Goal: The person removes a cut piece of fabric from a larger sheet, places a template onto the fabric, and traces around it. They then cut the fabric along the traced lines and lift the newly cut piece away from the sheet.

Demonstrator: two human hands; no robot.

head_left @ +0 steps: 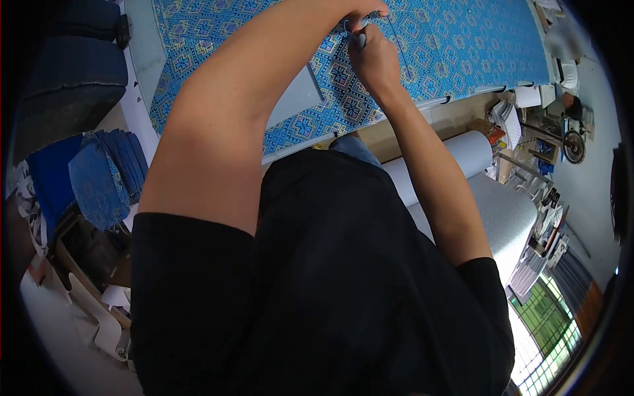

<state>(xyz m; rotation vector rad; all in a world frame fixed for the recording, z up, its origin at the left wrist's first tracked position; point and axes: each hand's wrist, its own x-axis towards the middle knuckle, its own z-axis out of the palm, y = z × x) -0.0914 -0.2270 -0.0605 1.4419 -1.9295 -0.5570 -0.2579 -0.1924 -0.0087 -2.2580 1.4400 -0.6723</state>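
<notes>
Head view: the left hand (366,8) is cut off by the frame's top edge, so its fingers cannot be judged. The right hand (373,59) has fingers curled, pinching a slim dark tool (360,41). Both rest on blue geometric-patterned fabric (456,46) spread flat across the worktop (142,59), near its front edge.

one patterned blue cloth (456,46), one white roll (462,155), two hands at work.
</notes>
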